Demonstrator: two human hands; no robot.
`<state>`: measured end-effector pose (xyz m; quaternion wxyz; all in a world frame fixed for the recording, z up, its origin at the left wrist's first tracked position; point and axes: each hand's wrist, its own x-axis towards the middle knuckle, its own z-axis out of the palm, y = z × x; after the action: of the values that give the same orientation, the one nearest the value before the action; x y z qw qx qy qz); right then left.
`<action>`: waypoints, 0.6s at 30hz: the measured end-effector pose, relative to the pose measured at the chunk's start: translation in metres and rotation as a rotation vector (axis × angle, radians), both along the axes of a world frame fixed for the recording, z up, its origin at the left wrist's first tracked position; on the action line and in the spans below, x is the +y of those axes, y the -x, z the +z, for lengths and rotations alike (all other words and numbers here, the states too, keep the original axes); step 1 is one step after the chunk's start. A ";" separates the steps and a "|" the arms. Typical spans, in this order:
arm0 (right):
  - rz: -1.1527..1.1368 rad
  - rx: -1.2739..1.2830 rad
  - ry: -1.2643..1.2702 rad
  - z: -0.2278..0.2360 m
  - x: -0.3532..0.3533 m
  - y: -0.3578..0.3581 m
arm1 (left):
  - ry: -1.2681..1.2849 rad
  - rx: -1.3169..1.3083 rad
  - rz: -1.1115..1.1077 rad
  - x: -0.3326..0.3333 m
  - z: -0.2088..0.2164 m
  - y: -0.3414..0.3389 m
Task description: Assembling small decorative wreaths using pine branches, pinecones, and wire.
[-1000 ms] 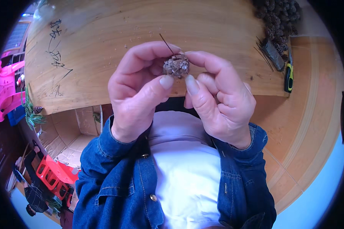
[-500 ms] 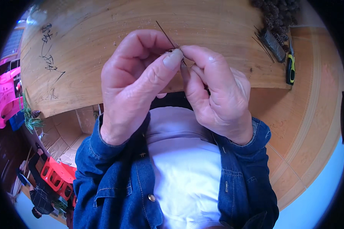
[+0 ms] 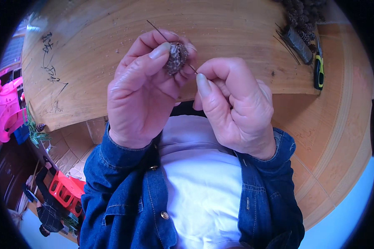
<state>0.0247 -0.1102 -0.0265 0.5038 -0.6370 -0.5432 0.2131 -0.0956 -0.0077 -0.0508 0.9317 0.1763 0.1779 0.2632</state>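
Between the thumb and fingers of my left hand [image 3: 141, 93] sits a small brown pine cone [image 3: 177, 58], tilted above the table's near edge. A thin dark wire [image 3: 157, 30] sticks out beyond the cone at the upper left, and its other end comes out at the cone's lower right. My right hand [image 3: 239, 103] pinches that end between thumb and forefinger. How the wire runs at the cone is hidden by the cone and the left fingers.
On the wooden table [image 3: 91, 79], a heap of pine cones [image 3: 297, 14] lies far right, near a grey block [image 3: 299, 45], loose wires [image 3: 287, 50] and a yellow-black handled tool [image 3: 318, 72]. Green sprigs [image 3: 34, 128] hang at the left corner. Red stool [image 3: 66, 189] and a person [image 3: 50, 211] lower left.
My hands have drawn slightly apart. The left hand has turned, bringing the pine cone into plain view, and the right pinch has moved down the wire's lower end.
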 end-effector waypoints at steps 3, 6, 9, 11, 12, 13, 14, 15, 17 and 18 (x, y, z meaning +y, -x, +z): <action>0.021 0.007 -0.020 -0.002 -0.001 -0.002 | 0.072 -0.058 0.004 -0.001 -0.002 -0.002; 0.031 0.012 -0.029 -0.003 -0.002 -0.005 | 0.056 -0.159 -0.079 0.001 -0.010 -0.002; 0.046 0.010 -0.029 -0.004 -0.005 -0.007 | 0.071 -0.203 -0.118 0.002 -0.011 -0.002; 0.065 -0.005 -0.022 -0.005 -0.006 -0.008 | 0.079 -0.224 -0.138 0.001 -0.010 -0.003; 0.065 -0.003 -0.023 -0.005 -0.007 -0.007 | 0.023 -0.162 -0.090 -0.001 -0.009 -0.004; 0.057 0.087 0.014 -0.005 -0.008 -0.004 | -0.032 -0.099 -0.041 -0.003 -0.008 -0.005; 0.048 0.178 0.050 -0.005 -0.009 -0.002 | -0.087 -0.035 0.008 -0.006 -0.007 -0.007; 0.039 0.268 0.087 -0.005 -0.010 0.000 | -0.087 -0.034 0.006 -0.008 -0.005 -0.008; 0.041 0.344 0.127 -0.004 -0.011 0.002 | -0.102 0.008 0.080 -0.013 -0.003 -0.011; 0.045 0.419 0.167 -0.003 -0.011 0.003 | -0.110 0.029 0.117 -0.014 -0.002 -0.012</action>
<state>0.0222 -0.1216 -0.0298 0.5463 -0.6061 -0.4213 0.3958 -0.0841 -0.0215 -0.0532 0.9009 0.2205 0.1867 0.3239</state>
